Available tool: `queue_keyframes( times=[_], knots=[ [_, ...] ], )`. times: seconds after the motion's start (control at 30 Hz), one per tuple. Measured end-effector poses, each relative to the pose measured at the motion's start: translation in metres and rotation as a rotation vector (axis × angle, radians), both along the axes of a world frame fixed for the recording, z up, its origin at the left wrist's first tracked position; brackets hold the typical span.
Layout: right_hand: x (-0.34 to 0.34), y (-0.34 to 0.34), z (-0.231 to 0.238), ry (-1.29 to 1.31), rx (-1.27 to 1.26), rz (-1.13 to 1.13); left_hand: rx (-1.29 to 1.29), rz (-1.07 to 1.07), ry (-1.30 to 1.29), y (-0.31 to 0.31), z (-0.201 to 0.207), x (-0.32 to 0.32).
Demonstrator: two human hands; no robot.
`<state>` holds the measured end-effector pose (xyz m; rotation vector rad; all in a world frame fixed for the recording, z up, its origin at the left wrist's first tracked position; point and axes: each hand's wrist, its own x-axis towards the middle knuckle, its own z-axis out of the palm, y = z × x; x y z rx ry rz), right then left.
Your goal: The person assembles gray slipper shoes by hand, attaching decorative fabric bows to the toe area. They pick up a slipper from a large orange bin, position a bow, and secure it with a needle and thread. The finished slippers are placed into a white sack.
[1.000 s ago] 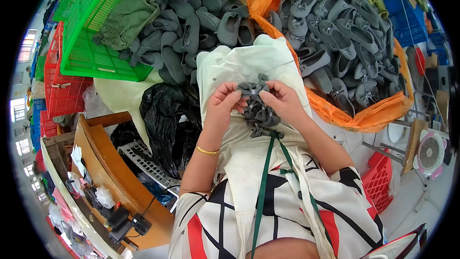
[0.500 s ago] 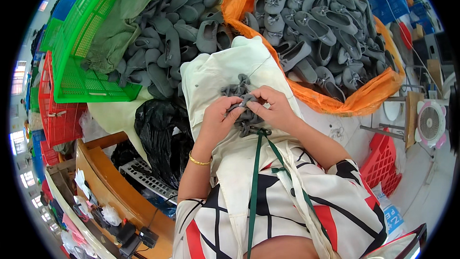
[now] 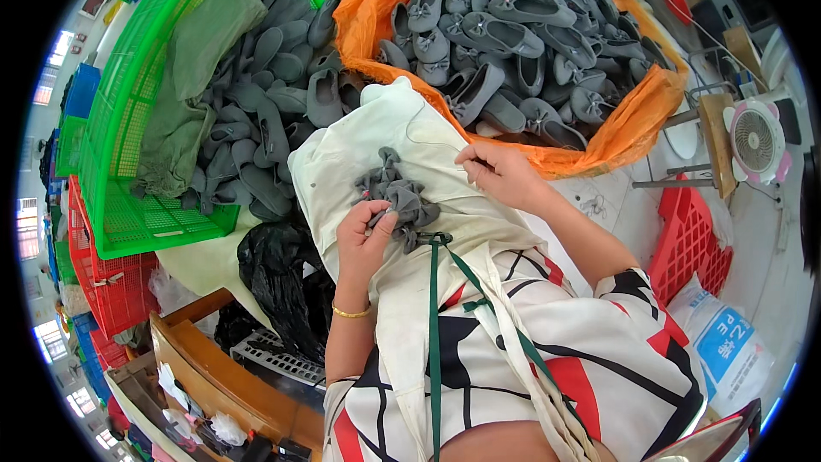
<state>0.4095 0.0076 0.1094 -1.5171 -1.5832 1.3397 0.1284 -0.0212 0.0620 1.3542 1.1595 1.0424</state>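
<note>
My left hand (image 3: 363, 235) is closed, thumb against fingers, pinching a small grey fabric bow (image 3: 378, 216) above my lap. Right beside it lies a pile of similar grey bows (image 3: 409, 204) on the white cloth (image 3: 333, 158) over my lap. Raised to the right of the pile is my right hand (image 3: 500, 175), its thumb and fingers pressed together; whatever they pinch is too small to make out. A thin thread (image 3: 410, 126) curves over the cloth near the far end. Close to the bows rests a small dark tool (image 3: 434, 238) tied to a green ribbon (image 3: 434, 334).
Ahead on the left stands a green crate (image 3: 111, 162) of grey shoes (image 3: 265, 120). An orange sack (image 3: 633, 120) holds grey shoes with bows. Black plastic bags (image 3: 278, 261) and a wooden desk (image 3: 222, 359) are at left; a fan (image 3: 758, 141) and red crate (image 3: 684, 244) at right.
My hands have moved apart: the right drew away to the right and up, while the left stayed by the bows with one pinched. The whole view has shifted with my head.
</note>
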Motion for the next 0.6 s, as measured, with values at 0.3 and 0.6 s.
queue_keyframes(
  times=[0.3, 0.6],
  knots=[
    [-0.001, -0.006, 0.0, 0.243, -0.141, 0.031, -0.123, -0.155, -0.25, 0.006, 0.005, 0.003],
    [-0.012, -0.008, 0.008, 0.891, -0.294, -0.067, -0.399, -0.378, -0.715, 0.032, 0.012, 0.058]
  ],
)
